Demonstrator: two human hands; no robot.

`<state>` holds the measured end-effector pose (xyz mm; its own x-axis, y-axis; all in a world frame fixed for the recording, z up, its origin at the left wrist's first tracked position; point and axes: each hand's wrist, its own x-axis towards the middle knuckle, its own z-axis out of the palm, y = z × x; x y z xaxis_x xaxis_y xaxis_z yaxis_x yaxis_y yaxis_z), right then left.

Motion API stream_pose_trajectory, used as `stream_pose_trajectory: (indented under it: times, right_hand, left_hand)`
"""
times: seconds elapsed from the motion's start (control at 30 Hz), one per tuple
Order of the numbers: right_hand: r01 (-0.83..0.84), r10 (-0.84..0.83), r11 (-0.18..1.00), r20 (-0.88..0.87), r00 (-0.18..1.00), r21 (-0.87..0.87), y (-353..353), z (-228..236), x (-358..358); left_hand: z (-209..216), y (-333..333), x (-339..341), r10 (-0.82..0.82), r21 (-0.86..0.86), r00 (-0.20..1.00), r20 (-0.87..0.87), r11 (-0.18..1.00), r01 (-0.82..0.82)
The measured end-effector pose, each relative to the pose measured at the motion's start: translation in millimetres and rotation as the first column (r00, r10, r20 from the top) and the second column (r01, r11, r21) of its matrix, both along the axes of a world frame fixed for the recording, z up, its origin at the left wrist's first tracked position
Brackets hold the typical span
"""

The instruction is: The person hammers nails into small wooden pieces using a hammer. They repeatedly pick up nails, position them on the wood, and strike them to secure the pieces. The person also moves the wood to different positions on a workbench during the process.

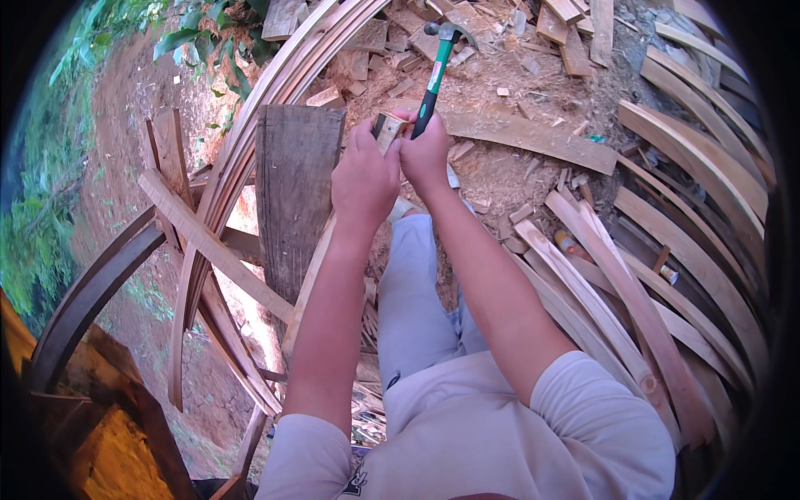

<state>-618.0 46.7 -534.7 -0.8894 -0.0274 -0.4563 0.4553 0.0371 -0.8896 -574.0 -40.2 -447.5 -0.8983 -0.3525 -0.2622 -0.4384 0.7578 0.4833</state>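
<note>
My right hand (426,158) is closed round the lower handle of a claw hammer (436,75). The handle is green and black, and the metal head points away from me. In my left hand (365,177) is a small wooden block (389,131) with a pale face and a dark side. Its exact kind is partly hidden by my fingers. My two hands are close together, and the right thumb side meets the block's edge. Just left of them stands a wide weathered plank (296,192).
Long curved wooden strips (250,133) arch past the plank on the left, crossed by a straight slat (212,246). Many curved boards (692,242) are stacked at the right. A flat board (533,140) lies among sawdust and offcuts ahead. Green leaves (187,37) hang at upper left.
</note>
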Motion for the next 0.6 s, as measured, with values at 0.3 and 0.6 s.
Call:
stream_pose_trajectory:
  times: [0.3,0.6]
  right_hand:
    - [-0.266,0.256,0.954,0.085,0.963,0.139,44.7,7.9,-6.8]
    - [-0.601,0.630,0.657,0.106,0.769,0.455,179.5,138.3,19.0]
  left_hand:
    - [-5.1,-0.3,0.4,0.004,-0.006,1.000,-0.025,1.000,-0.005]
    - [-5.5,10.3,3.4,-0.002,-0.025,0.997,-0.082,1.000,0.000]
